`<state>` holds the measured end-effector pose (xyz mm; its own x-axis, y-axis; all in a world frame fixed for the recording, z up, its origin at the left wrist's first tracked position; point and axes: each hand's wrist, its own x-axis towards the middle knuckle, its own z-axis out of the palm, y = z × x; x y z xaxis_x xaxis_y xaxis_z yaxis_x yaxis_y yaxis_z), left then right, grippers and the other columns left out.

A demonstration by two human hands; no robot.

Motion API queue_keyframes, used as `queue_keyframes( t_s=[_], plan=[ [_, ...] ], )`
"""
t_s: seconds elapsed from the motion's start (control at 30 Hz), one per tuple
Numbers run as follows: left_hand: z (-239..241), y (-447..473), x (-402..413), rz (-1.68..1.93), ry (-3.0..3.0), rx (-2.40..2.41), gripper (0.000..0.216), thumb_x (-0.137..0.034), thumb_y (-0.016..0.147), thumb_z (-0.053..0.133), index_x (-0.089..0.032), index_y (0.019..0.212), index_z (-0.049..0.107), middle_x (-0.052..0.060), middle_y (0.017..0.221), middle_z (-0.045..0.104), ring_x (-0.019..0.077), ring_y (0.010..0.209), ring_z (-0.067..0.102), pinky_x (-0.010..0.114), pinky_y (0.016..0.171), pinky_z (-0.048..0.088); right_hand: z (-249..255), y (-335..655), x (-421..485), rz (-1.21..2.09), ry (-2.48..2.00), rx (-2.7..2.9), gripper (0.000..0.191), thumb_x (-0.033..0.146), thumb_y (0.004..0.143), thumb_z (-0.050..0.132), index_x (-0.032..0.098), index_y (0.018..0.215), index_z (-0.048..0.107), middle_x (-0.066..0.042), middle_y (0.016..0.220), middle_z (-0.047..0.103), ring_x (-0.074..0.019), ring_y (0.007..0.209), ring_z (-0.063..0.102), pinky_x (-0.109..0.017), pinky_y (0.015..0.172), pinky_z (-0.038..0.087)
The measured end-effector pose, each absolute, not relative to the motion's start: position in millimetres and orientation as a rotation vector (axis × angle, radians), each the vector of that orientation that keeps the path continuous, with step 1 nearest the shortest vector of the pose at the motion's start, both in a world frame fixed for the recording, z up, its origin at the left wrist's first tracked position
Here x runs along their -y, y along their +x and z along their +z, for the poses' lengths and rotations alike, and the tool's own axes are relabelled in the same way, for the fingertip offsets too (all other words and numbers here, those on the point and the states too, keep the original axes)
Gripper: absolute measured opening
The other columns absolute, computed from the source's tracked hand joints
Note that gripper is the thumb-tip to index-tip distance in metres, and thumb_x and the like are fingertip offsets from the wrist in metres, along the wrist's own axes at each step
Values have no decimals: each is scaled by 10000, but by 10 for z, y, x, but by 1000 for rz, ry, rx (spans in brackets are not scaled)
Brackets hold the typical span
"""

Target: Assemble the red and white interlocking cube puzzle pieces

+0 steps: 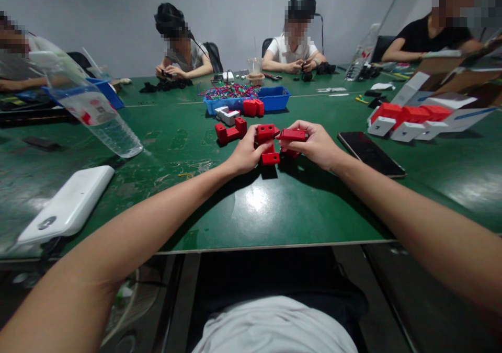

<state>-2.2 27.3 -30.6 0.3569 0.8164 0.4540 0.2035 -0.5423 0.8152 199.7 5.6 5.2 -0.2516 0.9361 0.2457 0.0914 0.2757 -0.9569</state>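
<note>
My left hand (247, 151) is closed on a red U-shaped plastic bracket (270, 157), held just above the green table. Close beside it, my right hand (314, 143) grips a red block-shaped plastic part (293, 135) between thumb and fingers. The two red parts are nearly together; whether they touch I cannot make out. More red shows under the right hand, partly hidden by the fingers. Behind my left hand another red bracket (231, 131) lies on the table. A white bracket (227, 115) and a red piece (253, 107) sit farther back, by the blue tray.
Blue trays (280, 101) with coloured wires stand mid-table. A phone (371, 154) lies right of my hand, beyond it red-and-white parts (408, 120) and an open carton (443, 89). At left are a plastic bottle (94, 110) and a white device (68, 204). Several people sit around the table.
</note>
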Motion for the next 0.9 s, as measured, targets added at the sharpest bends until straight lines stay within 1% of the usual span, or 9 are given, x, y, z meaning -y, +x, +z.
queue_keyframes(
  t_s=[0.13, 0.23, 0.37, 0.47, 0.57, 0.7, 0.83, 0.9],
  plan=[
    [-309, -27, -278, 1178, 1988, -885, 311, -235, 897, 604, -154, 1154, 449, 138, 1233, 627, 228, 1132, 620, 399, 1031, 461, 62, 1992, -42, 1109, -971, 1614, 338, 287, 587, 877, 196, 753, 596, 9, 675, 689, -148, 614, 637, -265, 573, 492],
    [-312, -27, -280, 1176, 1988, -887, 310, -239, 899, 601, -152, 1154, 448, 141, 1235, 623, 231, 1133, 618, 407, 1037, 460, 64, 1993, -36, 1093, -970, 1649, 355, 351, 607, 885, 180, 779, 626, 10, 657, 664, -130, 578, 599, -267, 562, 479],
    [-316, -22, -281, 1181, 1971, -884, 304, -242, 902, 603, -163, 1153, 451, 118, 1205, 630, 225, 1113, 623, 406, 1030, 465, 44, 2000, -55, 1108, -951, 1650, 425, 409, 654, 867, 182, 934, 642, 9, 694, 661, -118, 543, 565, -260, 506, 450],
    [-313, -20, -276, 1167, 1961, -893, 293, -248, 909, 593, -160, 1149, 450, 110, 1161, 634, 218, 1066, 633, 402, 995, 484, 21, 2014, -79, 1147, -959, 1611, 499, 439, 686, 850, 210, 1052, 600, 10, 724, 668, -124, 534, 580, -250, 473, 435],
    [-310, -21, -271, 1163, 1960, -892, 281, -250, 909, 595, -165, 1134, 450, 108, 1171, 633, 214, 1062, 630, 407, 1001, 483, 4, 2029, -96, 1160, -978, 1601, 542, 455, 714, 828, 231, 1125, 554, 14, 704, 666, -134, 526, 594, -242, 448, 421],
    [-316, -24, -270, 1168, 1970, -893, 285, -264, 906, 599, -168, 1133, 456, 112, 1190, 632, 218, 1081, 630, 407, 1014, 478, -14, 2029, -106, 1168, -927, 1628, 603, 404, 710, 829, 246, 1199, 513, 23, 693, 653, -159, 570, 623, -243, 448, 434],
    [-328, -19, -268, 1177, 1983, -897, 312, -281, 912, 586, -164, 1164, 446, 121, 1196, 636, 225, 1081, 642, 406, 999, 490, -27, 2014, -102, 1183, -891, 1641, 611, 281, 652, 842, 248, 1169, 520, 14, 794, 676, -157, 609, 645, -261, 494, 494],
    [-331, -16, -264, 1184, 1995, -906, 318, -288, 914, 576, -154, 1171, 446, 132, 1199, 638, 232, 1082, 643, 413, 1002, 489, -29, 2009, -100, 1195, -895, 1646, 617, 243, 632, 834, 248, 1158, 512, 14, 810, 679, -157, 621, 650, -264, 508, 509]
  ],
)
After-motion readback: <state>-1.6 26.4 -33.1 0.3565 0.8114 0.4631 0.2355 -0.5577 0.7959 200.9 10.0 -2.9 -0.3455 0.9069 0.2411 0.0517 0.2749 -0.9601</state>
